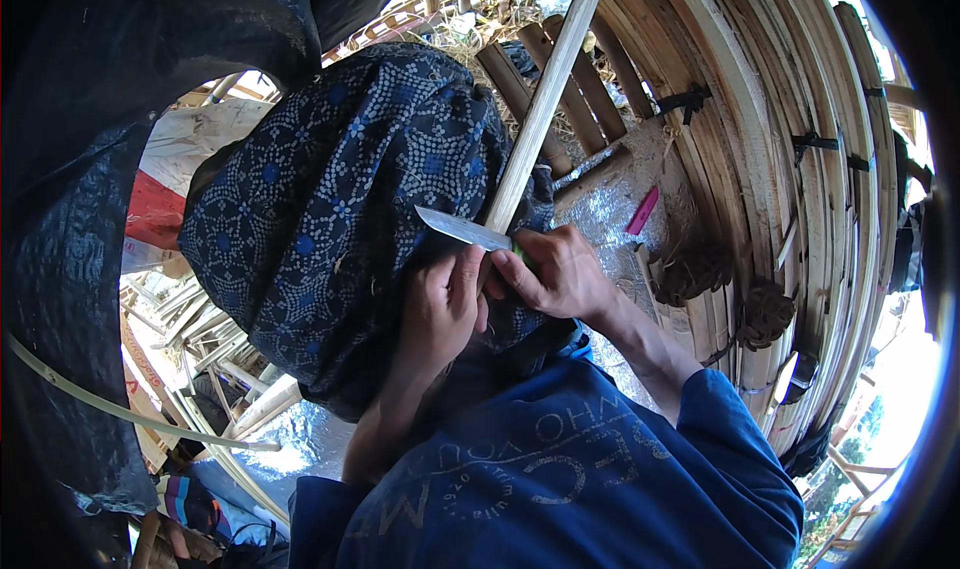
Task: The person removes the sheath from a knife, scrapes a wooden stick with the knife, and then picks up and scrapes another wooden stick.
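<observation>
My right hand [560, 269] is closed around the handle of a knife [465, 230], a bit of green showing at the grip. The blade points left and lies across the near part of a long, pale wooden strip [545, 114]. That strip slants away to the upper right. My left hand [440, 304] grips its near end, thumb up by the blade; the fingers underneath are partly hidden. Dark blue patterned cloth [335, 199] covers my lap beneath the strip and both hands.
Long bamboo slats [730, 99] bound with black ties curve along the right side. Two brown fibre coils [767, 314] sit against them, near a small pink piece [642, 211]. Black sheeting [65, 239] hangs at the left. Cut sticks [215, 329] lie there, and a thin strip [150, 421] juts in.
</observation>
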`<action>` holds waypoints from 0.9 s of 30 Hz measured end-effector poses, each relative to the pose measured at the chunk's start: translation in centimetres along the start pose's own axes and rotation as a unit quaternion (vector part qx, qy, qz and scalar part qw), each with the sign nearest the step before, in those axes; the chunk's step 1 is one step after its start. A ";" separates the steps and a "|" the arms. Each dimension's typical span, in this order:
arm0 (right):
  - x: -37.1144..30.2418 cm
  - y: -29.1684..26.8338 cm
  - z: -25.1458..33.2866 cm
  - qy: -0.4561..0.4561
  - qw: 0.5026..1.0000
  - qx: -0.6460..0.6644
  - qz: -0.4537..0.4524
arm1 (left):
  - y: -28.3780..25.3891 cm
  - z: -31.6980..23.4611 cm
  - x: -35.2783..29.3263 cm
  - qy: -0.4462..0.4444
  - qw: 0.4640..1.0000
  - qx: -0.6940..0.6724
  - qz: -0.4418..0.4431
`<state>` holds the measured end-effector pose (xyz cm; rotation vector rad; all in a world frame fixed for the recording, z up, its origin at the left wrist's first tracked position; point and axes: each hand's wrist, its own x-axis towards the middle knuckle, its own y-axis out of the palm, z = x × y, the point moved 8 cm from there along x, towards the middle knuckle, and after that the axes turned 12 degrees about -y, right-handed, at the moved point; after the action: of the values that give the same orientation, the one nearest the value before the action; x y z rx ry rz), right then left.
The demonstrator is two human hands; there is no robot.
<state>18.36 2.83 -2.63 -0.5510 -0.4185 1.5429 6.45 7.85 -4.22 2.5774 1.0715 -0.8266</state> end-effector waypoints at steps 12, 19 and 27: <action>-0.2 -0.5 0.5 -0.020 0.996 -0.072 -0.051 | 0.1 0.3 -0.1 0.007 1.000 -0.005 0.017; -0.4 -2.4 0.1 -0.081 0.991 -0.104 0.010 | 1.1 0.2 -1.9 0.019 0.994 -0.088 0.061; -0.6 -10.4 -6.1 0.114 0.924 0.271 -0.245 | 0.7 1.4 -2.6 -0.014 0.998 -0.029 0.060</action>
<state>30.36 2.36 -1.57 -0.1630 0.0628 1.0271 4.84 5.24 -3.86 2.5441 0.9094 -0.7889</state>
